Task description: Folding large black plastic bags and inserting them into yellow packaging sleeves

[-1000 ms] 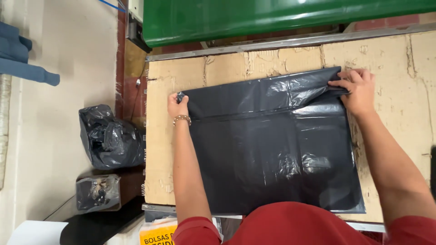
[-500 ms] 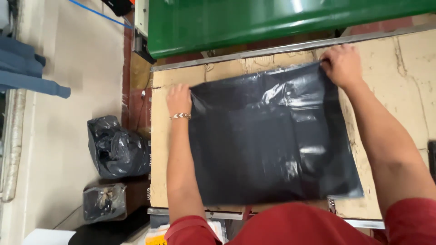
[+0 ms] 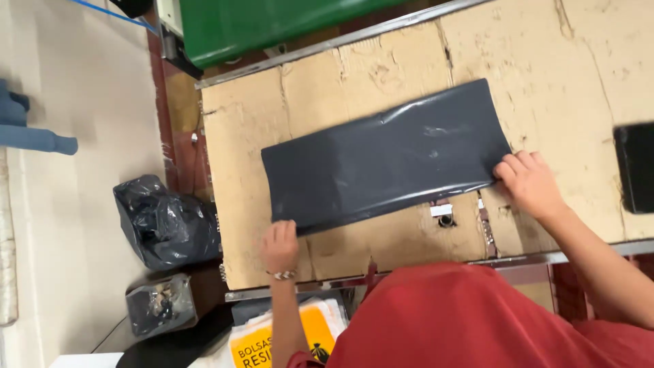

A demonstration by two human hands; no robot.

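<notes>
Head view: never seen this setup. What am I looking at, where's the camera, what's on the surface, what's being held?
There is no machine here. A person in a red top works with two bare hands, and the one camera sits on their head, looking straight down.

The surface is a worktable covered in worn brown cardboard. On it lies a dark grey plastic bag folded into a long flat strip. The left hand rests at the strip's near left corner, and the right hand presses or pinches its right end; whether the fingers truly grip it cannot be told.

At the table's far edge sits a green machine housing. On the floor to the left are a stuffed black plastic bag and a smaller clear bag of scraps. A flat black object shows at the right edge.
</notes>
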